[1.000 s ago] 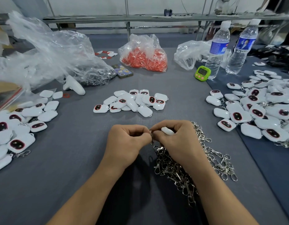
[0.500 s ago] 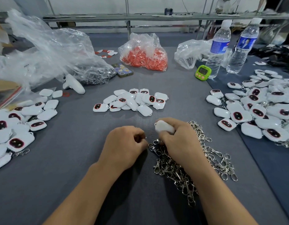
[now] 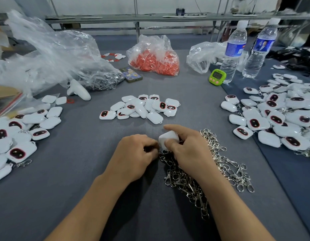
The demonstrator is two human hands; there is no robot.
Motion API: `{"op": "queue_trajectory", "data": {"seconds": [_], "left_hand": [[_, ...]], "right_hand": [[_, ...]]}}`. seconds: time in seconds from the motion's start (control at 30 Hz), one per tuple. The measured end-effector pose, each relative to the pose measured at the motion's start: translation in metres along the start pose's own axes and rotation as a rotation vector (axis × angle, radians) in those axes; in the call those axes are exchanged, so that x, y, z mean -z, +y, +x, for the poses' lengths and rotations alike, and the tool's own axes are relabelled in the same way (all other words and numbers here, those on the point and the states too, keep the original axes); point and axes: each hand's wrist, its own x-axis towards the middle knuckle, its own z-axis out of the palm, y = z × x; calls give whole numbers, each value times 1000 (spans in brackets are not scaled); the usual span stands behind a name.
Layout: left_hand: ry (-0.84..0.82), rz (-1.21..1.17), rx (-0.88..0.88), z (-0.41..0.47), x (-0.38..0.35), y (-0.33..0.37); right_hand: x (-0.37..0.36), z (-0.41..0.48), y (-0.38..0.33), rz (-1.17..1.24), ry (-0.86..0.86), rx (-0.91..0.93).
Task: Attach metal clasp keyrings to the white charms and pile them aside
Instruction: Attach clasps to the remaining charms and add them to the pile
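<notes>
My right hand [image 3: 189, 150] grips a charm [image 3: 168, 138]; my left hand [image 3: 135, 153] pinches a clasp [image 3: 159, 151], which the tangled clasp pile [image 3: 220, 162] may snag.

1. This is an assembly workshop: I sit at a long cloth-covered table [image 3: 63, 188].
2. A charm pile [image 3: 20, 133] lies left of the middle charm heap [image 3: 142, 108], and a second pile [image 3: 281, 115] lies right of it.
3. Behind the heap stand a clear bag [image 3: 51, 58] and an orange-filled bag [image 3: 154, 60].
4. Loose clasps [image 3: 220, 164] lie before it.
5. A timer [image 3: 217, 76] and bottles [image 3: 233, 54] stand right-behind it.
6. Far behind it is a steel-framed bench [image 3: 136, 18].
</notes>
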Motion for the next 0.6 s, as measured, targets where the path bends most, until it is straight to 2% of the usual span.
{"op": "queue_trajectory", "data": {"seconds": [0.3,0.47,0.6], "left_hand": [[13,28,8,-1,0,0],[10,9,11,0,0,0],[1,2,6,0,0,0]], "right_hand": [[1,0,-2,-118,-56,16],[0,0,2,-15,17,-4],[0,1,0,-22,-21,5]]}}
